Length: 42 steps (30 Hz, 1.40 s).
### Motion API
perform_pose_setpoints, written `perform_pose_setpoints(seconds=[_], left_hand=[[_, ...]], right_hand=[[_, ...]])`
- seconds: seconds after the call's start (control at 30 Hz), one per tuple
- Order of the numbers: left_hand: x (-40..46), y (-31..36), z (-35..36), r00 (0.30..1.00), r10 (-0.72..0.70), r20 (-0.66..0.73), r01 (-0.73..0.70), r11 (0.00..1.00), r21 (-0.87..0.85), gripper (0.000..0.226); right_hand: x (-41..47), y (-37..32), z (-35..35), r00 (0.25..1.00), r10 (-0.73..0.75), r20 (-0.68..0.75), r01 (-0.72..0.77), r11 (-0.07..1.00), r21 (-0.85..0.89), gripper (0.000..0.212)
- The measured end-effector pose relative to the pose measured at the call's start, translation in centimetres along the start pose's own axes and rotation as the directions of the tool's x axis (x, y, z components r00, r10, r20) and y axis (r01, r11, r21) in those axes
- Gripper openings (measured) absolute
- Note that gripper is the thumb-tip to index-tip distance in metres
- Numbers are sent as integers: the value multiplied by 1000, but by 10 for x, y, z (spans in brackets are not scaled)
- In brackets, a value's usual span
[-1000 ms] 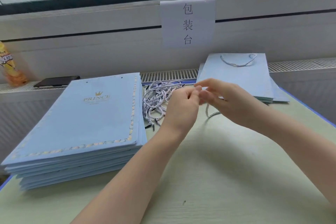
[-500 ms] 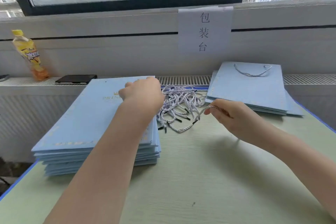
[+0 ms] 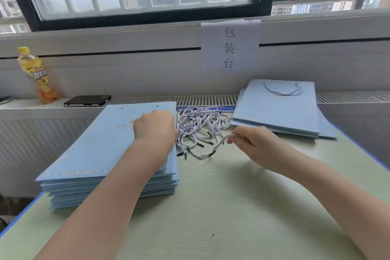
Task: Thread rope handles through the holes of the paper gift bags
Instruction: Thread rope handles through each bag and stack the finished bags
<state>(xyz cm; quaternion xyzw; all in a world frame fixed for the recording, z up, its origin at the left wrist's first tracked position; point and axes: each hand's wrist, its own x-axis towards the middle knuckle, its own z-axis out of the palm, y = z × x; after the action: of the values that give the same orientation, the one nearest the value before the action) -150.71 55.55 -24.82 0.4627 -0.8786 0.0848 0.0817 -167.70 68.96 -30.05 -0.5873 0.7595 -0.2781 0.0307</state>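
Right hand [image 3: 251, 143] pinches one rope [image 3: 207, 154]; its free end trails toward the rope pile [image 3: 200, 124] lying between both hands. Left hand [image 3: 155, 127], fingers curled, rests on the bag stack [image 3: 95, 154]; whether it grips anything cannot be told. Finished bags [image 3: 276, 110] lie beyond the right hand on the table [image 3: 221, 207].

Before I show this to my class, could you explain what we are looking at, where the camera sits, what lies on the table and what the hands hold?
No machine here: a person works with bare hands, filmed by a wide-angle camera worn on the head, looking forward and down. On the pale green table lie a stack of flat blue bags, a pile of rope handles and a smaller stack of finished bags, the top one with a handle fitted. The left hand rests on the tall stack's top bag. The right hand pinches one rope.
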Motion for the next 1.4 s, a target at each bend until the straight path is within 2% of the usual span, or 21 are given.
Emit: perform_pose_setpoints(seconds=[0.07,0.13,0.17,0.27,0.37,0.4,0.43,0.47,0.5,0.57,0.6,0.67,0.7,0.73,0.87,0.93,1.07,1.2,1.3,1.37,1.4], left_hand=[[-2,1,-7,999,11,-52,-8,999,43,18],[-6,10,-16,990,44,-137,-31,994,100,26],[-11,16,-22,979,77,-189,-55,992,116,31],[-29,44,-41,912,222,-344,-194,974,114,38],[-43,81,-41,850,332,-409,-339,939,58,50],[-46,90,-40,820,370,-436,-380,922,69,66],[-50,96,-40,791,393,-469,-412,909,67,82],[-51,101,-35,757,422,-498,-470,882,33,89],[-49,108,-27,725,438,-532,-520,854,-6,86],[-49,117,-13,706,447,-550,-570,819,-65,71],[-48,118,-11,690,446,-570,-598,795,-102,58],[-32,117,1,682,342,-646,-582,788,-198,23],[-22,113,7,711,281,-644,-555,787,-270,13],[-13,107,10,758,211,-617,-511,780,-361,20],[3,84,41,876,14,-482,-327,751,-574,29],[1,82,54,912,-1,-410,-287,712,-640,34],[2,83,63,950,-2,-311,-246,608,-755,49],[8,78,72,996,-22,-82,-67,397,-916,50],[9,77,74,998,-18,65,68,302,-951,57],[8,78,73,996,-6,90,89,261,-961,54],[8,78,72,996,-2,92,89,252,-964,53]], right_hand=[[3,-1,1,1000,12,1,-12,997,73,22],[5,-3,0,998,51,-39,-36,945,325,27],[7,-5,-2,994,95,-54,-57,874,483,28],[8,-12,-16,959,283,-5,-153,534,832,25],[10,-9,-32,906,408,110,-189,157,969,32],[10,-7,-36,892,434,128,-191,105,976,37],[8,-7,-40,879,461,121,-204,133,970,41],[6,-5,-44,866,492,88,-224,224,948,43],[5,-3,-47,855,517,43,-243,325,914,43],[4,4,-50,835,550,-9,-267,420,867,34],[5,8,-53,829,558,-16,-276,435,857,27],[5,19,-60,813,582,-19,-276,414,867,13],[3,24,-66,797,603,-29,-271,401,875,18],[2,29,-72,779,626,-47,-269,400,876,24],[-2,48,-89,786,606,-125,-321,571,756,32],[-1,55,-91,797,598,-83,-394,619,679,33],[0,60,-88,781,618,89,-585,675,449,21],[-4,65,-87,778,614,134,-625,777,72,31],[-4,68,-85,774,630,59,-592,754,-283,40],[-2,67,-85,811,582,-50,-568,765,-305,35],[-2,64,-86,830,548,-102,-557,803,-212,32]])
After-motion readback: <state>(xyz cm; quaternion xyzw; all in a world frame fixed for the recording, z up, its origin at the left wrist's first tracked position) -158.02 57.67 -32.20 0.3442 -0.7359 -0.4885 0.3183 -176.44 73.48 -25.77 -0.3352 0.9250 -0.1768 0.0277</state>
